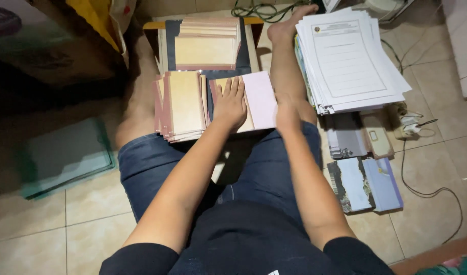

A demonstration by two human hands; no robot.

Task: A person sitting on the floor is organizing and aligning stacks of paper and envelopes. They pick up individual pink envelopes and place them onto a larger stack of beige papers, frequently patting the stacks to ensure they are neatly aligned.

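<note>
I sit on the tiled floor with my legs stretched out and stacks of booklets between them. My left hand (229,104) lies flat, fingers apart, on a tan booklet (249,122) whose pale pink cover sheet (260,99) is folded out to the right. My right hand (288,114) rests at the pink sheet's right edge against my right leg; its fingers are hidden. A fanned stack of tan booklets with reddish edges (185,104) lies just left of my left hand.
Another booklet stack (205,46) sits farther back on a dark board. A thick pile of white printed sheets (345,61) lies right of my leg. Bluish booklets (368,183), a power strip with cables (409,127) and a green folder (65,155) lie on the floor.
</note>
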